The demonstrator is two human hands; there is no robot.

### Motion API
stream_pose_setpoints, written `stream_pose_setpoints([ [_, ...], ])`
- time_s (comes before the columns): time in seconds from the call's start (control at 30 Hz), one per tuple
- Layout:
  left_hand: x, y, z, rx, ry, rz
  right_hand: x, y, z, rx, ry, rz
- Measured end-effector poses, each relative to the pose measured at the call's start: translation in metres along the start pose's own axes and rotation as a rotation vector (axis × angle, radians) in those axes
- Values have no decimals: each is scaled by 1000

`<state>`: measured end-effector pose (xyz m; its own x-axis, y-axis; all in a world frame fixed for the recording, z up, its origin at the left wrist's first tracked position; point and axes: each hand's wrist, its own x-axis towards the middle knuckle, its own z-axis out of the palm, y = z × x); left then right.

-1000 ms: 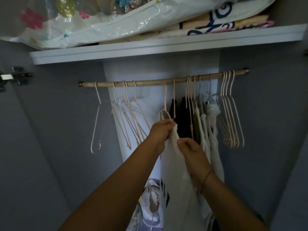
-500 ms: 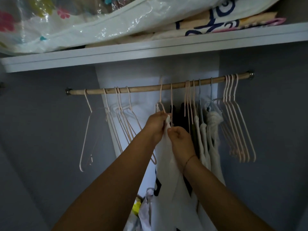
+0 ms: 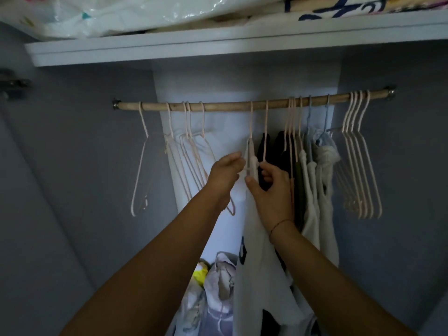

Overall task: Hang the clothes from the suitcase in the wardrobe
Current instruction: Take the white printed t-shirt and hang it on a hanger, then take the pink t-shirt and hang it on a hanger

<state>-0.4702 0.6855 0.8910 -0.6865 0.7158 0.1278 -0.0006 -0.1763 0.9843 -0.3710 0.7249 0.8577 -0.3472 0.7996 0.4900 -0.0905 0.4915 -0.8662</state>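
Observation:
A white garment (image 3: pixel 257 238) with black print hangs on a pink hanger (image 3: pixel 251 127) hooked over the wooden rod (image 3: pixel 218 106) in the wardrobe. My right hand (image 3: pixel 269 190) pinches the garment's top edge near the hanger's shoulder, thumb on the front and fingers curled behind. On the other side, my left hand (image 3: pixel 225 175) has fingers and thumb spread, their tips at the hanger's shoulder. Right of it hang dark clothes (image 3: pixel 283 151) and white tops (image 3: pixel 312 190). The suitcase is out of view.
Empty pink hangers hang on the rod at the left (image 3: pixel 191 151) and at the far right (image 3: pixel 361 154). A white shelf (image 3: pixel 218 44) above carries bagged bedding (image 3: pixel 121 13). Loose clothes (image 3: pixel 218 282) lie piled at the wardrobe's bottom. Grey side walls close in on both sides.
Both hands rose to the hanger's shoulder. My left hand loosened from a closed grip on the garment's top to spread fingers. My right hand moved up from the front to the top edge.

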Motion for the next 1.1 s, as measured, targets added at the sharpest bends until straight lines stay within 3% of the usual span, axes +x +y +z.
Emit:
stream_pose_setpoints([
  [0.23, -78, 1, -62, 148, 136, 85, -68, -27, 29, 70, -96, -160],
  [0.4, -167, -4, -115, 222, 211, 91, -139, -50, 39, 152, -249, -117],
  [0.73, -432, -40, -222, 353, 464, -32, -361, -94, 41, 265, -540, -32],
  [1.1, -722, -119, -290, 326, 866, -278, -594, -95, 24, 189, -1131, 38],
])
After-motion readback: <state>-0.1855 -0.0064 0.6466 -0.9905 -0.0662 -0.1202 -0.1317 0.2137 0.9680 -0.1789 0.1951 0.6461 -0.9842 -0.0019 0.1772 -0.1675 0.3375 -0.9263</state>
